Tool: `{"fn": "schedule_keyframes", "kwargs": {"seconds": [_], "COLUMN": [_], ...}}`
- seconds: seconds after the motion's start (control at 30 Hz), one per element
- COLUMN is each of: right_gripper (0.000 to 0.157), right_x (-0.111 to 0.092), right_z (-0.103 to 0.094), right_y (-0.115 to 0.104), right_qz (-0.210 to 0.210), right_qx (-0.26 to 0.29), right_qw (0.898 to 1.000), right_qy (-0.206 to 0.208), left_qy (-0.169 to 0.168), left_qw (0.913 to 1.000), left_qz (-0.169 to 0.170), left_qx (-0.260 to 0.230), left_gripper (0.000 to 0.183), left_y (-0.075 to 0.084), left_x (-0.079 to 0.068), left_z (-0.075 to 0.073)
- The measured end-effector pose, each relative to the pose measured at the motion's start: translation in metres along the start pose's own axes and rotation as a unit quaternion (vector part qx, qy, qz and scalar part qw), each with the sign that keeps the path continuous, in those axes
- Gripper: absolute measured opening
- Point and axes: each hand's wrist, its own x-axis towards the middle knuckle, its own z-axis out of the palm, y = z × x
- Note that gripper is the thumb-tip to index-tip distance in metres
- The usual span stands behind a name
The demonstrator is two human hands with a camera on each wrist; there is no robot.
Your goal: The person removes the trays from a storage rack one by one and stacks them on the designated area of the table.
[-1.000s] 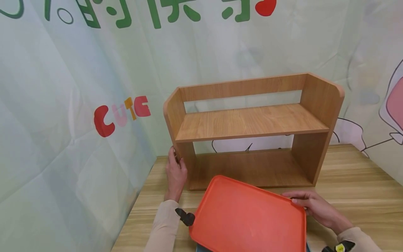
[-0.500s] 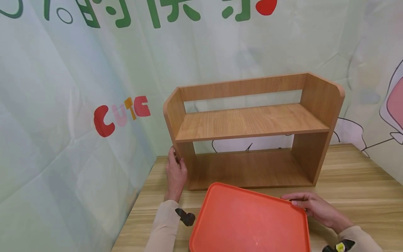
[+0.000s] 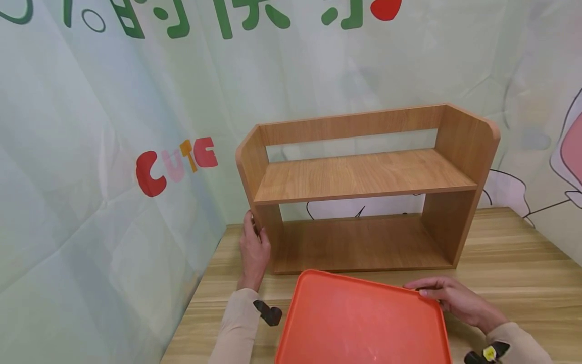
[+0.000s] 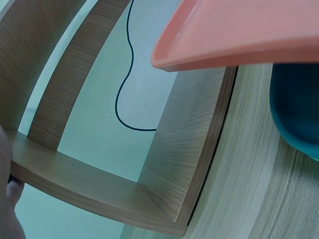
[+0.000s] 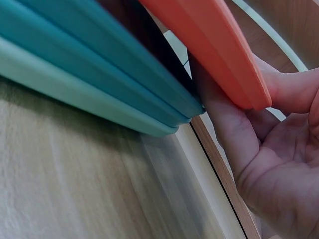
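Note:
A two-tier wooden desktop shelf [image 3: 364, 174] stands on the table. My left hand [image 3: 254, 252] holds the front edge of its left side panel, thumb toward the front; the outer fingers are partly hidden. An orange-red tray [image 3: 364, 323] lies in front of the shelf. My right hand [image 3: 456, 298] pinches the tray's far right corner, with the thumb on top and fingers below. In the right wrist view, several teal trays [image 5: 94, 59] and a pale green one [image 5: 89, 94] lie stacked under the orange-red tray, whose held corner is raised off them.
The wood-grain table [image 3: 523, 263] extends to the right of the shelf. A printed cloth backdrop [image 3: 113, 253] hangs behind and along the left side. Black wrist cameras [image 3: 268, 313] sit on both sleeves.
The orange-red tray's far left corner has dropped and come nearer, away from the shelf. The blue rim that showed under it is now out of the head view. Both hands keep nearly the same place.

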Motion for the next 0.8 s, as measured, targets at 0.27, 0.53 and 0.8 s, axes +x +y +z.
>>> {"fn": "schedule_keyframes", "kwargs": {"seconds": [0.27, 0.53, 0.8], "right_gripper": [0.039, 0.037, 0.036], "right_x": [0.0016, 0.0018, 0.0035], "right_z": [-0.0008, -0.0011, -0.002], "right_y": [0.0015, -0.0024, -0.0081], "right_qz": [0.002, 0.011, 0.019], "right_qx": [-0.007, -0.024, -0.025], "right_qw": [1.0, 1.0, 0.999], "right_qy": [0.002, 0.004, -0.012], "left_qy": [-0.01, -0.008, -0.003], "left_qw": [0.9999, 0.9999, 1.0], "left_qz": [-0.013, -0.009, -0.001], "left_qx": [0.002, 0.004, 0.004], "left_gripper": [0.05, 0.05, 0.049], "left_y": [-0.0002, -0.0001, -0.0017], "left_x": [0.0008, 0.0009, 0.0007], "left_z": [-0.0004, -0.0006, 0.0006]}}
